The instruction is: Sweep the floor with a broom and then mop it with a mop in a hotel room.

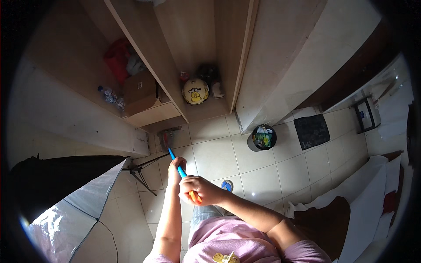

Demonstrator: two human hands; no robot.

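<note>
Both hands grip a blue broom handle (182, 172) that slants up and left from my body. My right hand (197, 190) closes around its upper end, where an orange grip (195, 197) shows below the fingers. My left hand (177, 164) holds the handle farther down, beyond the right. At the far end, a broom head (166, 138), red with dark bristles, rests on the tiled floor (215, 153) beside the base of a wooden cabinet (210, 115). The bristles look blurred.
A black bin (256, 143) with rubbish stands right of the cabinet. Beyond it lies a dark mat (311, 132). A light stand (143, 180) and umbrella softbox (88, 200) are at left. The cabinet holds a cardboard box (139, 93) and a helmet (195, 91). Draped cloth (358, 197) hangs at right.
</note>
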